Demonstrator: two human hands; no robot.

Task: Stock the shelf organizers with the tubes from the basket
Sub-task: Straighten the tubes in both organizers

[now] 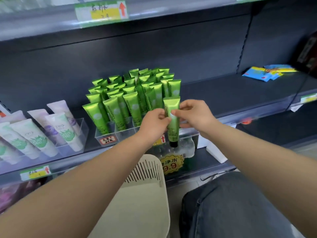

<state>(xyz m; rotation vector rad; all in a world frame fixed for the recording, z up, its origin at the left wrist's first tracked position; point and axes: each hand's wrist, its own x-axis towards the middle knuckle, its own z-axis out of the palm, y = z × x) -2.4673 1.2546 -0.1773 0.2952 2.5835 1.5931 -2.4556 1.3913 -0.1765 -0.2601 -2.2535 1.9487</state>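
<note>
1. Tube (173, 129), green with a black cap, is in the air just in front of the clear organizer (123, 133), near its right front corner. It is upright with the cap down, like the green tubes (133, 93) that stand inside.
2. I judge it is held this way so that it can go straight down into the front row, with the label facing out.
3. The left hand (154, 121) pinches the tube's left edge with curled fingers. The right hand (193, 114) pinches the right edge, with the thumb on the front.
4. Both forearms reach forward above the beige basket (145, 194), and the two hands meet at the tube.
</note>
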